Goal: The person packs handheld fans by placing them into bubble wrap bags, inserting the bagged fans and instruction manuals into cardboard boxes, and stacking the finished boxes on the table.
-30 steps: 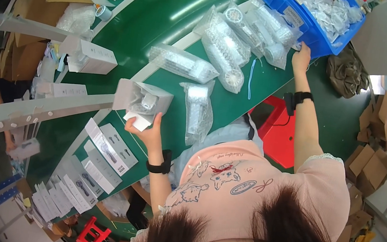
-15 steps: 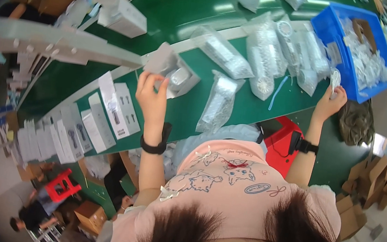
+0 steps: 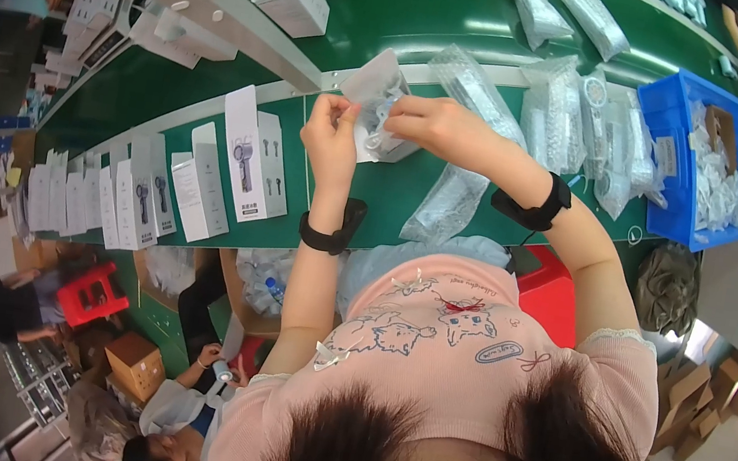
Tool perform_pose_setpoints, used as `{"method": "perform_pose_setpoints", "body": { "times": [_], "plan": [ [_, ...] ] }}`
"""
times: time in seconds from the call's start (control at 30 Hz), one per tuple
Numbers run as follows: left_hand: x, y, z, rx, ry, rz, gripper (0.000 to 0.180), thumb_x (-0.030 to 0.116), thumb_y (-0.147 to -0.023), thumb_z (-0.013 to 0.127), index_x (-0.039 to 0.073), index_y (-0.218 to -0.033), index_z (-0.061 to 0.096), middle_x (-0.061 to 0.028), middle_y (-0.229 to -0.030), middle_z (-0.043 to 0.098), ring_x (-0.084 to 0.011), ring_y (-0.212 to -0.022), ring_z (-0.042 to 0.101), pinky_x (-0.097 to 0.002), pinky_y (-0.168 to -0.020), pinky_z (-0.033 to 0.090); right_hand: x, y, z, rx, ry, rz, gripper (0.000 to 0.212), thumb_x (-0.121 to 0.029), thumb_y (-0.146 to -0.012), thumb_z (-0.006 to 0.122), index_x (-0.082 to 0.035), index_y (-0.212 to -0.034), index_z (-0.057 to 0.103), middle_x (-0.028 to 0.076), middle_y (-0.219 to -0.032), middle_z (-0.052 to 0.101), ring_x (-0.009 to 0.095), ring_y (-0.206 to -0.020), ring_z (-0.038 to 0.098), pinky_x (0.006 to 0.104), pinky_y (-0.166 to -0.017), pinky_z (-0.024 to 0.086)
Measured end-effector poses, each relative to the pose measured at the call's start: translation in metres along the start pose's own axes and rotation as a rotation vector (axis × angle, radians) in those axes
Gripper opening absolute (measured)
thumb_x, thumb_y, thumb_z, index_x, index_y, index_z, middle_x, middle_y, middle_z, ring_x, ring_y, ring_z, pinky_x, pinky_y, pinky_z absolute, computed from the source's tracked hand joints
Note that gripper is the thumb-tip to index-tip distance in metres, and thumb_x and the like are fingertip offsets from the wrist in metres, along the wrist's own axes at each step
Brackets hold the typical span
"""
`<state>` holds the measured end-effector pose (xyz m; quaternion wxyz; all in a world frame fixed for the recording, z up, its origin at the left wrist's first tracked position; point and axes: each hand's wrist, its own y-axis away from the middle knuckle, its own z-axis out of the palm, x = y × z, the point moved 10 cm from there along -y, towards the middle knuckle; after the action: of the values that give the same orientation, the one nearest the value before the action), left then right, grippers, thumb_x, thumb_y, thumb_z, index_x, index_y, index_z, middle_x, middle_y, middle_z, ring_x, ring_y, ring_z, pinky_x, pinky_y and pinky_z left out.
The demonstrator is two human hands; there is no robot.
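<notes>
A small white carton [image 3: 375, 76] stands with its flap raised on the green bench in front of me. Clear plastic wrapping shows in its opening. My left hand [image 3: 331, 137] is closed at the carton's left edge, thumb and fingers pinched there. From the right, my right hand [image 3: 437, 128] reaches over the opening with its fingers closed and pointing in; the small bagged white cable it carried is mostly hidden behind them. A bubble-wrapped item [image 3: 445, 206] lies just right of the carton, under my right forearm.
Several bubble-wrapped bundles [image 3: 553, 115] lie to the right, beside a blue bin [image 3: 671, 185] of small bagged parts. Standing printed cartons [image 3: 251, 156] line the bench at left. A metal post [image 3: 265, 29] rises behind them. Another person [image 3: 184, 437] sits at lower left.
My right hand has moved left from beside the blue bin to the carton's opening with the bagged cable. My left hand's fingers have closed at the carton's edge. The view has shifted.
</notes>
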<state>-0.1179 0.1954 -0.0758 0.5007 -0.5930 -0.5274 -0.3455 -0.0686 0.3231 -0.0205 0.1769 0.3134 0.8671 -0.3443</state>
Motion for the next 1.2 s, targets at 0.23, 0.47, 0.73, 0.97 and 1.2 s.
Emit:
{"method": "perform_pose_setpoints", "body": {
  "times": [0.23,0.47,0.73,0.97,1.2],
  "plan": [
    [-0.002,0.000,0.004,-0.040,0.004,0.019,0.012,0.004,-0.077,0.061,-0.001,-0.076,0.050,-0.0043,-0.067,0.054,-0.0086,-0.059,0.048,-0.0222,-0.052,0.039,0.033,-0.001,0.025,-0.446,0.361,0.361,0.015,-0.009,-0.066,0.059,-0.007,-0.080,0.059,0.009,-0.077,0.056,0.024,-0.073,0.059,0.0330,-0.063,0.046],
    [-0.008,0.001,0.000,-0.012,-0.024,-0.013,0.011,0.003,-0.077,0.061,0.000,-0.077,0.051,-0.0039,-0.068,0.054,-0.0088,-0.062,0.049,-0.0220,-0.054,0.039,-0.022,-0.004,0.012,-0.072,0.595,-0.204,0.026,-0.016,-0.067,0.060,-0.008,-0.092,0.058,0.006,-0.074,0.051,0.020,-0.075,0.058,0.0303,-0.074,0.038],
    [-0.015,0.001,0.004,-0.040,-0.020,-0.004,0.011,0.002,-0.076,0.061,0.000,-0.077,0.050,-0.0023,-0.069,0.053,-0.0088,-0.063,0.047,-0.0220,-0.055,0.038,0.003,0.012,0.064,-0.488,0.257,0.106,0.045,-0.025,-0.070,0.064,0.000,-0.105,0.048,0.013,-0.085,0.056,0.026,-0.071,0.059,0.0356,-0.061,0.044],
    [-0.007,-0.001,0.004,-0.050,-0.092,0.048,0.013,0.004,-0.074,0.063,0.001,-0.077,0.051,-0.0043,-0.069,0.056,-0.0116,-0.057,0.047,-0.0245,-0.050,0.036,0.032,0.008,0.090,-0.792,0.119,0.324,0.031,-0.020,-0.073,0.063,0.001,-0.092,0.052,0.015,-0.087,0.058,0.032,-0.068,0.060,0.0403,-0.060,0.047],
    [-0.023,0.000,0.002,-0.131,0.063,-0.082,0.015,0.007,-0.074,0.064,0.001,-0.082,0.053,-0.0062,-0.076,0.058,-0.0150,-0.066,0.054,-0.0244,-0.057,0.041,-0.021,0.006,0.007,0.037,0.203,-0.238,0.045,-0.017,-0.068,0.069,0.002,-0.105,0.049,0.018,-0.106,0.052,0.035,-0.098,0.052,0.0401,-0.081,0.043]
  ]
}}
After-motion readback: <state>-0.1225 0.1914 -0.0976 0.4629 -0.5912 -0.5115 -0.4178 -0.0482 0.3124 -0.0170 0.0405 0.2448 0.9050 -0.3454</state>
